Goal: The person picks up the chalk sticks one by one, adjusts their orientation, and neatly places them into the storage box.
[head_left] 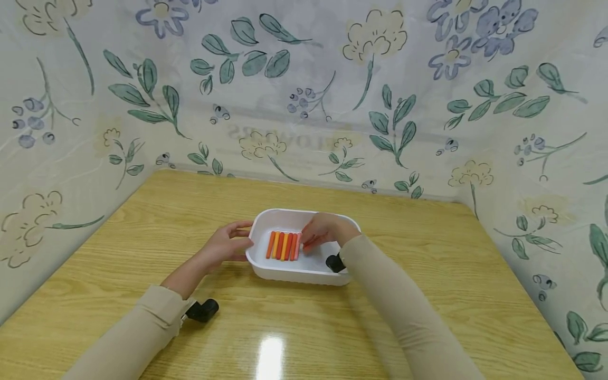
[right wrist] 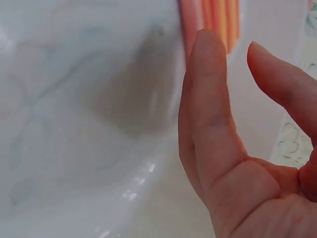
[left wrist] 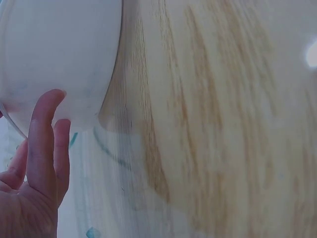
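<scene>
A white plastic basin [head_left: 299, 275] with rounded corners stands on the table. Inside it, several short smooth sticks [head_left: 283, 246] in red, orange, yellow and pink lie side by side in a row. My left hand [head_left: 227, 243] holds the basin's left end, thumb at the rim; in the left wrist view its fingers [left wrist: 43, 148] lie against the outer wall. My right hand [head_left: 325, 230] reaches into the basin, its fingertips right at the pink stick on the row's right end. The right wrist view shows these fingers [right wrist: 213, 104] nearly straight, with the thumb apart.
The basin sits on a glossy wood-grain table [head_left: 427, 295]. A flower-patterned cloth [head_left: 304, 105] hangs behind and along both sides. Black wrist cameras [head_left: 202, 310] show at both sleeves; the right one overlaps the basin's front right part.
</scene>
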`<action>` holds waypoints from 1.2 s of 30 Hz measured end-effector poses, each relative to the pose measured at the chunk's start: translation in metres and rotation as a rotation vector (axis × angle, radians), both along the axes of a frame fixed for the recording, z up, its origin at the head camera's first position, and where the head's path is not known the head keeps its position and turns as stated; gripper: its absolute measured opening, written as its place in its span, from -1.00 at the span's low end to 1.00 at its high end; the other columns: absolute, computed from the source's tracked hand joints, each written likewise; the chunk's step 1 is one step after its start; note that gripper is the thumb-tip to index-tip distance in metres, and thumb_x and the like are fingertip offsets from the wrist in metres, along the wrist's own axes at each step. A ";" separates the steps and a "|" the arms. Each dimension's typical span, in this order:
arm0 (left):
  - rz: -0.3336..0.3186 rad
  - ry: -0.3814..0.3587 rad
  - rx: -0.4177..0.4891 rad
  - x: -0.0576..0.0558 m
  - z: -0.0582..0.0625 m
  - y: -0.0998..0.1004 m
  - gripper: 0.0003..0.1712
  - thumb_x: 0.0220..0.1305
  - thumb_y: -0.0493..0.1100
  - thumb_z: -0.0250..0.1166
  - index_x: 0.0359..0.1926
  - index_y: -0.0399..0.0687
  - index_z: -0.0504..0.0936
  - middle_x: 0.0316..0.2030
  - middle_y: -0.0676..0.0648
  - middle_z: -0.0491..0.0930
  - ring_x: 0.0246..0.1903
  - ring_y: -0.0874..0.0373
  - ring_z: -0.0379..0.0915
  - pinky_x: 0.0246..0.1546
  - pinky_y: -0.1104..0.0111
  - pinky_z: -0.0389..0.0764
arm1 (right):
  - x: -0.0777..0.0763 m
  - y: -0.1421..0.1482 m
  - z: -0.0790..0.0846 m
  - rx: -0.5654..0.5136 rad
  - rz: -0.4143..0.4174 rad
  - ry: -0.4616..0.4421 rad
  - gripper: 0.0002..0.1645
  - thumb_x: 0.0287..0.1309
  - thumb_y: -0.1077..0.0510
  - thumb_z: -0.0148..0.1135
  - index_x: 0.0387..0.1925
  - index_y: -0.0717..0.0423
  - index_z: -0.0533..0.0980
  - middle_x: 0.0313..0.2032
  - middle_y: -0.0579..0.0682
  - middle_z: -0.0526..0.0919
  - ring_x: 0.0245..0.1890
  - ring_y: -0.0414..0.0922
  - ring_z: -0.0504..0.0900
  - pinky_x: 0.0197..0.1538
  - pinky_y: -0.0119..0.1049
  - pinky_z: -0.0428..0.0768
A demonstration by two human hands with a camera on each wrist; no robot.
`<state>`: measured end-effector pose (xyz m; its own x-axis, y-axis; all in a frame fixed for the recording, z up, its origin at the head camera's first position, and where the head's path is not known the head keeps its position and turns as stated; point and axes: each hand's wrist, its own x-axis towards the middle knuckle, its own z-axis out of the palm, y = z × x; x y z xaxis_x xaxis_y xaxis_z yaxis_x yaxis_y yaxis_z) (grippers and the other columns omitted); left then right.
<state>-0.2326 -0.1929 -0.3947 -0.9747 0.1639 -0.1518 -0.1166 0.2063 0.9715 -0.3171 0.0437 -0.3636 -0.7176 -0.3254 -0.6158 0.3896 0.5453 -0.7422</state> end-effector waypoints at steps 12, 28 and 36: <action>0.004 -0.002 0.006 0.000 0.000 0.000 -0.28 0.21 -0.34 0.14 0.36 -0.28 0.09 0.23 -0.43 0.17 0.07 -0.27 0.32 -0.19 0.09 0.62 | 0.009 0.019 0.026 -0.216 -0.024 0.099 -0.52 0.15 0.42 0.13 0.13 0.43 0.33 -0.17 0.22 0.53 -0.34 -0.06 0.61 -0.09 -0.23 0.62; -0.004 0.005 0.003 0.002 0.005 0.001 -0.28 0.22 -0.33 0.13 0.37 -0.29 0.08 0.23 -0.43 0.15 0.07 -0.25 0.33 -0.20 0.12 0.63 | 0.024 0.068 0.039 -0.317 -0.073 0.149 -0.43 0.18 0.40 0.09 0.23 0.42 0.22 0.02 0.36 0.43 -0.34 -0.09 0.63 0.10 -0.11 0.49; -0.010 0.011 0.019 0.000 0.000 -0.001 -0.30 0.21 -0.35 0.12 0.36 -0.30 0.10 0.23 -0.44 0.17 0.04 -0.21 0.36 -0.21 0.11 0.63 | 0.036 0.095 0.035 -0.348 -0.129 0.171 -0.44 0.19 0.41 0.08 0.22 0.45 0.20 -0.22 0.18 0.51 -0.30 -0.06 0.64 -0.06 -0.22 0.60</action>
<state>-0.2325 -0.1937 -0.3944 -0.9746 0.1764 -0.1379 -0.1041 0.1885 0.9765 -0.2815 0.1391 -0.3286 -0.8487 -0.3940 -0.3528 0.2932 0.2047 -0.9339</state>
